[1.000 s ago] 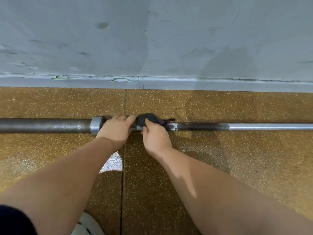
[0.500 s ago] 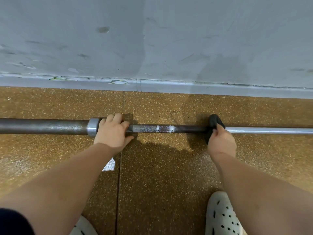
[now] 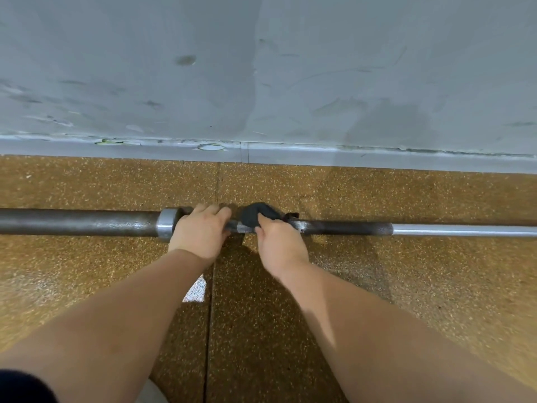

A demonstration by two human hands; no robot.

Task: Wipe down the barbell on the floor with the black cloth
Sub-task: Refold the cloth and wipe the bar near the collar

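The barbell [image 3: 343,228] lies across the speckled brown floor, parallel to the wall, with its thick dark sleeve [image 3: 78,222] and chrome collar [image 3: 166,224] at the left. My left hand [image 3: 200,231] grips the shaft just right of the collar. My right hand [image 3: 279,242] holds the black cloth [image 3: 255,213] wrapped over the shaft, close beside my left hand. Right of the cloth, the shaft is dark and knurled, then bright smooth steel.
A grey wall [image 3: 261,68] with a low skirting [image 3: 319,155] runs just behind the bar. A floor seam [image 3: 213,286] runs toward me between my arms. A bit of pale shoe [image 3: 151,392] shows at the bottom edge.
My right hand slid the cloth right along the shaft to the knurl's end, then back left beside my left hand. The left hand kept its grip by the collar.
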